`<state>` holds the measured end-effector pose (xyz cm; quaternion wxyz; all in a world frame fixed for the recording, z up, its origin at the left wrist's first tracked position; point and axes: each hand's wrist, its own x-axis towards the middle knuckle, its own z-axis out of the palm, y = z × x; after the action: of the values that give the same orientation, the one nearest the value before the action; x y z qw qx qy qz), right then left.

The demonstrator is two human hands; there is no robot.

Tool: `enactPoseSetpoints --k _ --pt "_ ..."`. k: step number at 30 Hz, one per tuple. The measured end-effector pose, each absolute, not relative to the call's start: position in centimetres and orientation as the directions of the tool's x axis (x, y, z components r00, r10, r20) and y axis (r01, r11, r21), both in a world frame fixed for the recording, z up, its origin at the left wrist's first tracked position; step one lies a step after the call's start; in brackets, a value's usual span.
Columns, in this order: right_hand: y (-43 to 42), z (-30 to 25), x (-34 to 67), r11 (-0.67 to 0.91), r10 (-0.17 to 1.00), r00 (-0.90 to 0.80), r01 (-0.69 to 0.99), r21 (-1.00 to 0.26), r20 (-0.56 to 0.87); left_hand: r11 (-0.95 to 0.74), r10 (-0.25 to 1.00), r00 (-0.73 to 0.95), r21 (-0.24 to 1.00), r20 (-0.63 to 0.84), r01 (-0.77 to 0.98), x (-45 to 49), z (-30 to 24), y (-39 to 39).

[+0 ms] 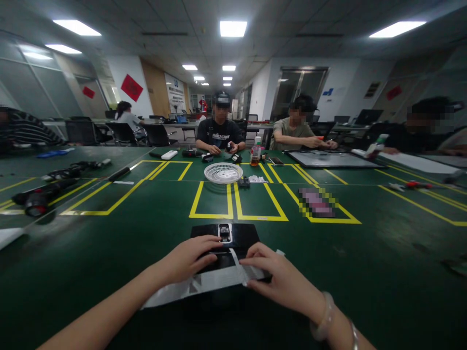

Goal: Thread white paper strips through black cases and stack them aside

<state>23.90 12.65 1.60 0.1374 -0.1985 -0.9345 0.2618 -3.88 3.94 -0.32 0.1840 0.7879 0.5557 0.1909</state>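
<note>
A glossy black panel lies in front of me, with a small pale-framed square opening near its far edge. Across its near part runs a translucent, silvery film strip, its left end reaching past the panel. A narrow whitish strip crosses from the panel onto the film. My left hand rests on the panel's left side, fingers stretched out, holding nothing. At the right, my right hand has thumb and fingers closed around the film's edge by the narrow strip's lower end.
A white plastic basket stands beyond the panel, near a bottle. Yellow tape outlines mark the green table. Black tools lie at left and a phone-like pinkish object at right. Several people sit across the table.
</note>
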Motion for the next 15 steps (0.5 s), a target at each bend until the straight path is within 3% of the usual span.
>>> enactPoseSetpoints --k 4,9,15 --pt "13.0 1.2 23.9 0.806 0.510 -0.844 0.399 -0.438 0.169 -0.188 0.976 0.218 0.565 0.014 0.803 -5.0 1.7 3.1" --pt "13.1 1.0 23.8 0.829 0.507 -0.845 0.423 -0.366 0.171 -0.303 0.945 0.327 0.413 0.013 0.859 -4.7 1.6 2.9" --pt "13.3 0.0 23.5 0.892 0.415 -0.892 0.360 -0.274 0.179 -0.402 0.911 0.412 0.268 0.021 0.875 -3.9 0.4 3.3"
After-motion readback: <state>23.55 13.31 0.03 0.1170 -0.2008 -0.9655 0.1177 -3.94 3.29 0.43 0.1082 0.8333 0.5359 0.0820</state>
